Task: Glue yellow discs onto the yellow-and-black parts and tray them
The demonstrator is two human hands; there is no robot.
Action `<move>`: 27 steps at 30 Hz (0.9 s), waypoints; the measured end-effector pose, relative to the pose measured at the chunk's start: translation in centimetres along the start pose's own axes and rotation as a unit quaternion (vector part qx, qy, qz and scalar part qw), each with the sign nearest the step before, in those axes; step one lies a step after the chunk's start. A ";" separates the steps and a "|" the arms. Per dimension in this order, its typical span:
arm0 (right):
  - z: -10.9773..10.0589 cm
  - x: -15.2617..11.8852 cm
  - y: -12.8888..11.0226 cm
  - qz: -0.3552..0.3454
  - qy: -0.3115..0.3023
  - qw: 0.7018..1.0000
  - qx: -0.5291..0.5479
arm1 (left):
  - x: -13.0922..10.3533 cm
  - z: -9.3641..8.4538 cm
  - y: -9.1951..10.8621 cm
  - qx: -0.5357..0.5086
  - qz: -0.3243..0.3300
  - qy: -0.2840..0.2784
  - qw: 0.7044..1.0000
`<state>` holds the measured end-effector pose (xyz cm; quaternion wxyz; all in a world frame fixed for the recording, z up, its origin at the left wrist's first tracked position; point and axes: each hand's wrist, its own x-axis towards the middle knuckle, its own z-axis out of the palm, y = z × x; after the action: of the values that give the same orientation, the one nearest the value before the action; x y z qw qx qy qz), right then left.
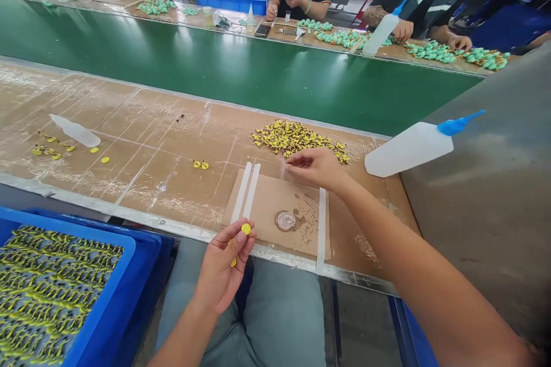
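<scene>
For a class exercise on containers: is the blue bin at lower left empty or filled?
Filled, at least partly: rows of yellow-black pieces lie in the blue bin; their depth cannot be told.

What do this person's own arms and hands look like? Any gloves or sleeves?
No gloves: the left hand and right hand are bare. No sleeve shows on the left forearm or right forearm, and I see no watch or bracelet.

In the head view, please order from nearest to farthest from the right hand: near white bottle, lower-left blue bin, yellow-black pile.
1. Yellow-black pile, just beyond the right hand.
2. Near white bottle, to the right.
3. Blue bin, lower left.
</scene>
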<state>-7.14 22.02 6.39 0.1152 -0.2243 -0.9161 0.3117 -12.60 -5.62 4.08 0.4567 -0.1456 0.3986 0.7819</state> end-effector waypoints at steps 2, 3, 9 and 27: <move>0.2 -3.1 0.0 0.046 0.110 0.982 0.146 | 0.4 0.2 -0.1 -0.003 0.006 -0.003 1.000; 0.5 -4.8 -0.2 0.064 0.155 0.966 0.198 | 0.6 0.3 -0.1 -0.006 0.009 -0.006 1.000; 3.7 -11.0 -2.2 0.052 0.234 0.923 0.300 | 2.4 1.7 -0.5 -0.025 0.029 -0.050 0.998; 6.5 -12.1 -1.7 -0.121 0.288 0.931 0.188 | 3.3 1.3 -0.9 0.009 0.038 -0.122 0.992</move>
<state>0.54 11.60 1.54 0.4504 -0.1663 -0.7887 0.3839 -13.46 -2.43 2.53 0.4729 -0.0298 0.3519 0.8072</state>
